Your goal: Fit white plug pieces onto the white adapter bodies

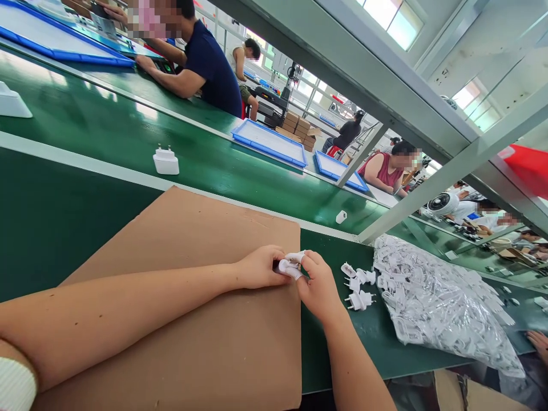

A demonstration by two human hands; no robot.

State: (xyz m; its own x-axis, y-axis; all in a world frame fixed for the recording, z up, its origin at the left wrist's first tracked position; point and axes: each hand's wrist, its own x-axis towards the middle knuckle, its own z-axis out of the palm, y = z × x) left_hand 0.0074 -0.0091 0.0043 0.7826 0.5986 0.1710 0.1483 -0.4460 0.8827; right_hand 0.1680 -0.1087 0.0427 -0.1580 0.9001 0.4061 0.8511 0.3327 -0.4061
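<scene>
My left hand (259, 267) and my right hand (319, 285) meet at the right edge of a brown cardboard sheet (192, 319) on the green table. Both are closed around a small white plug part (290, 265), pinched between their fingertips, some of which wear white finger cots. Just right of my right hand lie several loose white plug parts (359, 288). Beyond them sits a clear plastic bag (440, 308) full of the same white parts.
A white charger (165, 160) stands on the green conveyor belt (107, 137), with a small white piece (341, 217) farther right. Blue trays (269, 142) lie across the belt, where other people sit working. A slanted metal frame post (428, 188) crosses overhead.
</scene>
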